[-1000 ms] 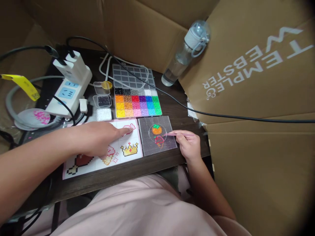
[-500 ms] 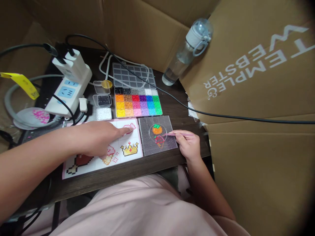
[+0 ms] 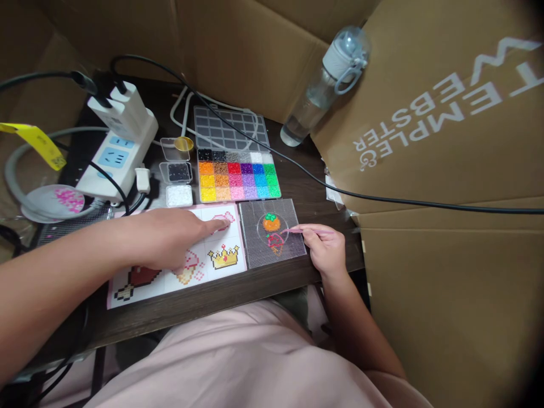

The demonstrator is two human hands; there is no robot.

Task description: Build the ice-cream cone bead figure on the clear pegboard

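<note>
My left hand [image 3: 176, 235] lies over a pattern sheet [image 3: 212, 279] with pixel pictures, among them a yellow crown [image 3: 224, 257]. Its index finger is stretched out onto a pink drawing [image 3: 230, 217] near the sheet's upper right; the hand holds nothing. My right hand [image 3: 328, 249] is closed on thin pink tweezers [image 3: 295, 230], whose tip is over a clear pegboard [image 3: 255, 256]. On the pegboard sit an orange bead figure with a green top [image 3: 271, 223] and, below it, a red, pink and brown bead figure [image 3: 276, 243].
Behind the sheet stands a bead box [image 3: 238, 178] sorted by colour, with small boxes of black beads [image 3: 178, 173] and white beads [image 3: 179, 195] beside it. A power strip [image 3: 117, 156], a bead dish [image 3: 46, 203] and a water bottle [image 3: 312, 93] stand around. A black cable [image 3: 297, 167] crosses above.
The view has shifted very slightly. Both hands keep nearly the same places, the left finger on the sheet and the tweezers' tip at the red figure.
</note>
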